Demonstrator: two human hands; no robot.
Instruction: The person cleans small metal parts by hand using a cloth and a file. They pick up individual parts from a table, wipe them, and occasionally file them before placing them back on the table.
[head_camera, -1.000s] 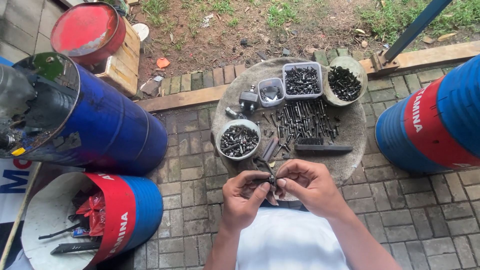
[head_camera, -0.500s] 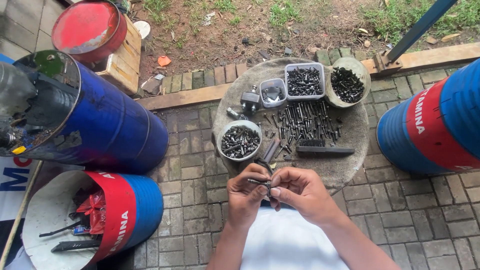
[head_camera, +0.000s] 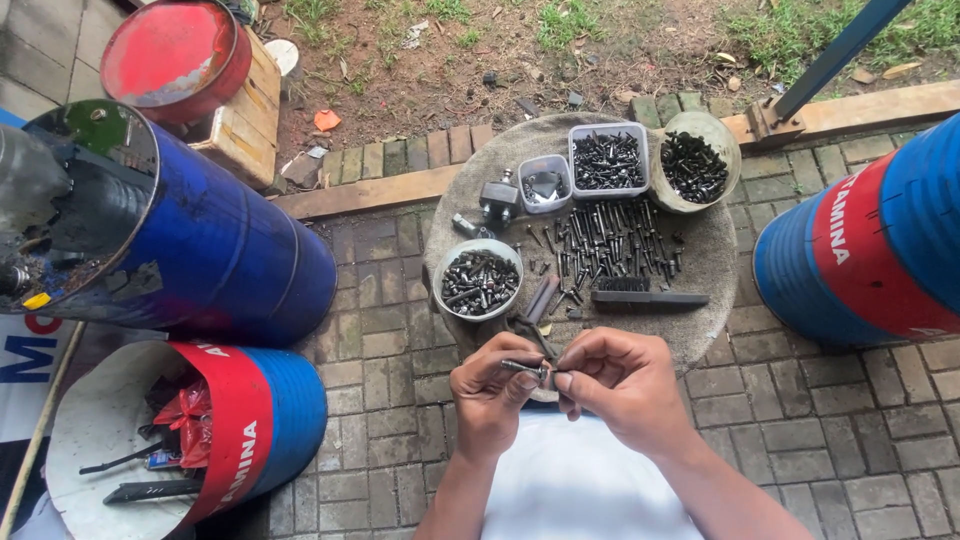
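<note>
Pinching small bolt (head_camera: 524, 369) between both hands, fingers hiding its tip

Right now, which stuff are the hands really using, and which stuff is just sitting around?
Being used:
left hand
right hand
small bolt pinched between them
loose bolts on the round table
bowl of bolts

Just sitting around:
blue drums
red lid
wooden crate

We see a red label band with white lettering on the blue drum (head_camera: 860, 250) at three o'clock, another on the cut drum (head_camera: 235, 430) at eight o'clock, and a white sign with blue and red lettering (head_camera: 30, 370) at nine o'clock.
</note>
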